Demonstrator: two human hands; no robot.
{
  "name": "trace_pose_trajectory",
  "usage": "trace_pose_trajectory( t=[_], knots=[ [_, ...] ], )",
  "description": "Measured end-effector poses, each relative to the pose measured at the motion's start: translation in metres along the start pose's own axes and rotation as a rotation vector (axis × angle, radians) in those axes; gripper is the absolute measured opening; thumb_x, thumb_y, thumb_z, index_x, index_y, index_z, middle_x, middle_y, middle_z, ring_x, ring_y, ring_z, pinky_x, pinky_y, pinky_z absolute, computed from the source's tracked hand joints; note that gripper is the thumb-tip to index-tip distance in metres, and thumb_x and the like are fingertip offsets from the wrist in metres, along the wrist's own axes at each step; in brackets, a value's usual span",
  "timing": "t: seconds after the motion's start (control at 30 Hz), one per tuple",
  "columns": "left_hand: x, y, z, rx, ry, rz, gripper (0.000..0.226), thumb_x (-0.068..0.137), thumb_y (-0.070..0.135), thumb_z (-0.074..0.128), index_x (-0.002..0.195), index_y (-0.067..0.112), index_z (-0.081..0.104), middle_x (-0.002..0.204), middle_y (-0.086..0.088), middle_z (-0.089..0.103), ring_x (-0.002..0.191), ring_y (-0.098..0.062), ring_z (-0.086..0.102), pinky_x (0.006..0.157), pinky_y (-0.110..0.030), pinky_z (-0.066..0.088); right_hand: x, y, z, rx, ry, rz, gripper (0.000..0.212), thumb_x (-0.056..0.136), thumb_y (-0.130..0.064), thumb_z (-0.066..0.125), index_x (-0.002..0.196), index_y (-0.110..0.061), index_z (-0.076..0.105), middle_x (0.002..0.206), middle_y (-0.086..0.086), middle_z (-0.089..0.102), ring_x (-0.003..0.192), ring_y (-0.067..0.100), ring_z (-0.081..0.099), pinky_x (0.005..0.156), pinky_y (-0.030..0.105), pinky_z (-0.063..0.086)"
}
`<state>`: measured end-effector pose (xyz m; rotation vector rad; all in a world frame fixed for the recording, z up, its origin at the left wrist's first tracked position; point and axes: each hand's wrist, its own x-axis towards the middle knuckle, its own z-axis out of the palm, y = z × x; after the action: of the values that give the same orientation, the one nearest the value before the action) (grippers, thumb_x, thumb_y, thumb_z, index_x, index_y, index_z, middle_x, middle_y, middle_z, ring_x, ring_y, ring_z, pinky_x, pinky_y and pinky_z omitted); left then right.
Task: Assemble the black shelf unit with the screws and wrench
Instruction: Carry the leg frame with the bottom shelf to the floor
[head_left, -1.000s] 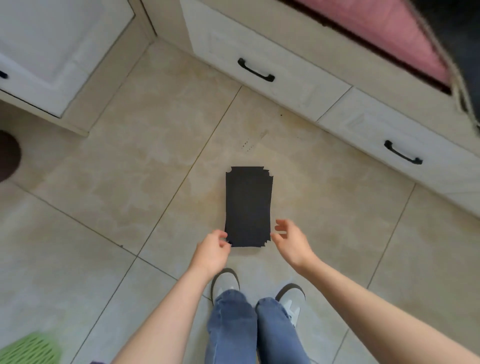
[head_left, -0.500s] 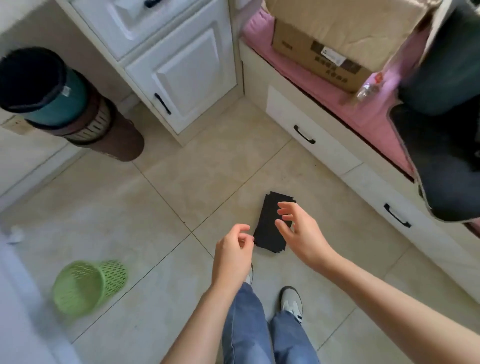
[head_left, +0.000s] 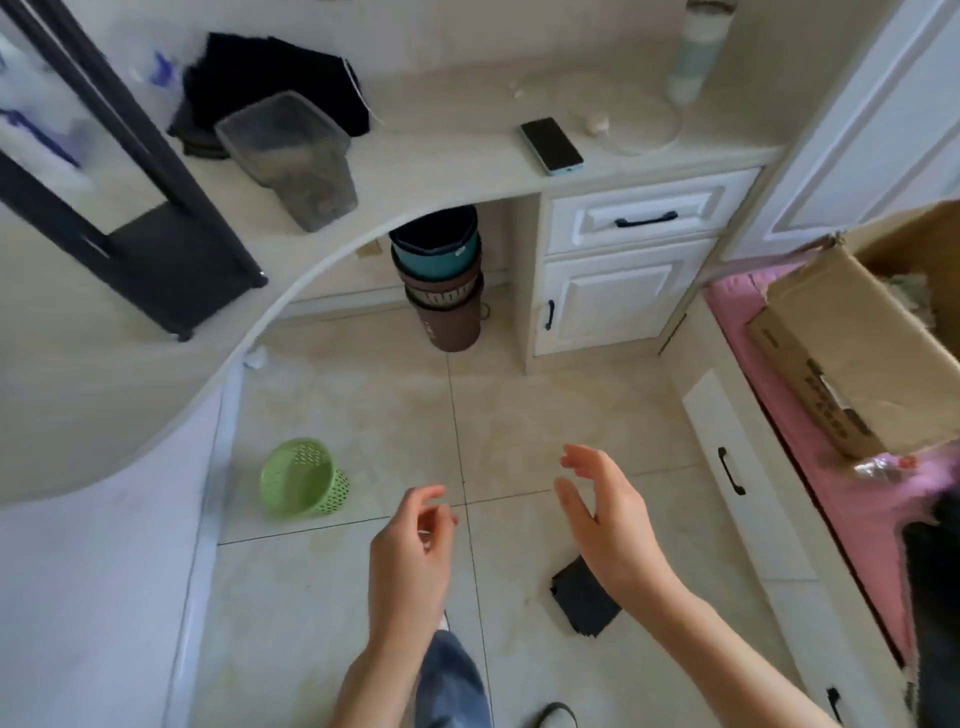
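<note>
My left hand (head_left: 415, 545) hangs loosely curled and holds nothing I can make out; my right hand (head_left: 605, 519) is spread, fingers relaxed, also bare. Both float above the floor (head_left: 519, 410). The black panel (head_left: 584, 603) lies flat on the tiles just under my right wrist, partly covered by it. The black shelf frame (head_left: 156, 244) lies up on the bench (head_left: 441, 156) to the left, well apart. I judge the next step is fetching parts: bring the frame down beside the panel before fastening anything. I see no screws or wrench; the frame's top is cut off, and blur smears the bench clutter.
</note>
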<state>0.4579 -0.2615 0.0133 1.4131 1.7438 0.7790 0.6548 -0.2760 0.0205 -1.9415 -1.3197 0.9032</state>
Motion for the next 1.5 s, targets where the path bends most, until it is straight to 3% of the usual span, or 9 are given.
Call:
trace_pose_trajectory(
  t=[0.5,0.6,0.67,0.77,1.03,1.1,1.23,1.37,1.5],
  knots=[
    [0.142,0.002,-0.207,-0.111,0.386,-0.005,0.021,0.094,0.005,0.063,0.103,0.023,0.067,0.078,0.010,0.071,0.077,-0.002,0.066,0.066,-0.008,0.046,0.111,-0.235,0.117,0.056,-0.165,-0.271,0.034,0.099,-0.023,0.055,0.133,-0.020,0.052,0.120,-0.007,0.060,0.114,0.008,0.052,0.090,0.016,0.035],
    [0.177,0.005,-0.237,-0.117,0.417,0.002,0.019,0.094,0.007,0.062,0.105,0.023,0.065,0.084,0.007,0.072,0.082,-0.008,0.067,0.074,-0.017,0.050,0.136,-0.272,0.136,0.067,-0.170,-0.288,0.035,0.099,-0.022,0.055,0.134,-0.019,0.051,0.120,-0.006,0.060,0.115,0.010,0.053,0.096,0.022,0.039],
    [0.200,0.010,-0.254,-0.121,0.460,0.026,0.019,0.095,0.008,0.062,0.105,0.024,0.064,0.087,0.011,0.069,0.081,-0.004,0.065,0.067,-0.006,0.044,0.154,-0.294,0.146,0.079,-0.168,-0.298,0.035,0.099,-0.022,0.055,0.134,-0.018,0.051,0.120,-0.005,0.061,0.115,0.013,0.054,0.101,0.030,0.042],
    [0.234,0.019,-0.275,-0.126,0.527,0.055,0.020,0.096,0.011,0.062,0.108,0.026,0.061,0.098,0.013,0.064,0.085,0.009,0.058,0.064,-0.004,0.042,0.182,-0.324,0.155,0.097,-0.169,-0.309,0.035,0.099,-0.023,0.054,0.134,-0.020,0.050,0.120,-0.005,0.061,0.115,0.013,0.054,0.102,0.035,0.044],
    [0.308,0.062,-0.308,-0.254,0.723,0.139,0.050,0.090,0.021,0.073,0.134,0.021,0.049,0.128,0.010,0.051,0.111,-0.013,0.056,0.095,-0.035,0.052,0.262,-0.400,0.161,0.099,-0.141,-0.433,0.048,0.097,-0.034,0.059,0.140,-0.025,0.041,0.133,-0.007,0.051,0.123,0.013,0.050,0.103,0.035,0.044],
    [0.325,0.076,-0.312,-0.286,0.754,0.168,0.051,0.089,0.023,0.075,0.131,0.028,0.047,0.126,0.017,0.053,0.114,-0.008,0.055,0.101,-0.037,0.049,0.280,-0.422,0.162,0.140,-0.141,-0.447,0.059,0.094,-0.040,0.062,0.144,-0.027,0.034,0.140,-0.006,0.046,0.127,0.015,0.047,0.106,0.041,0.044],
    [0.348,0.098,-0.316,-0.314,0.781,0.223,0.057,0.087,0.026,0.077,0.126,0.045,0.040,0.115,0.046,0.049,0.111,0.011,0.053,0.099,-0.019,0.043,0.302,-0.458,0.166,0.212,-0.144,-0.510,0.071,0.092,-0.043,0.063,0.149,-0.031,0.024,0.143,-0.008,0.044,0.129,0.013,0.047,0.109,0.041,0.042],
    [0.369,0.106,-0.321,-0.389,0.819,0.230,0.046,0.086,0.029,0.075,0.124,0.033,0.050,0.114,0.025,0.062,0.109,-0.003,0.062,0.089,-0.014,0.046,0.318,-0.483,0.171,0.332,-0.169,-0.562,0.063,0.092,-0.035,0.066,0.144,-0.031,0.031,0.127,-0.015,0.053,0.117,0.003,0.053,0.103,0.036,0.048],
    [0.380,0.111,-0.328,-0.444,0.859,0.340,0.025,0.091,0.034,0.068,0.112,0.024,0.058,0.092,0.013,0.067,0.090,-0.012,0.067,0.079,-0.013,0.052,0.327,-0.491,0.177,0.519,-0.181,-0.637,0.046,0.098,-0.027,0.058,0.137,-0.033,0.036,0.114,-0.017,0.058,0.101,0.001,0.061,0.088,0.022,0.054]
  ],
)
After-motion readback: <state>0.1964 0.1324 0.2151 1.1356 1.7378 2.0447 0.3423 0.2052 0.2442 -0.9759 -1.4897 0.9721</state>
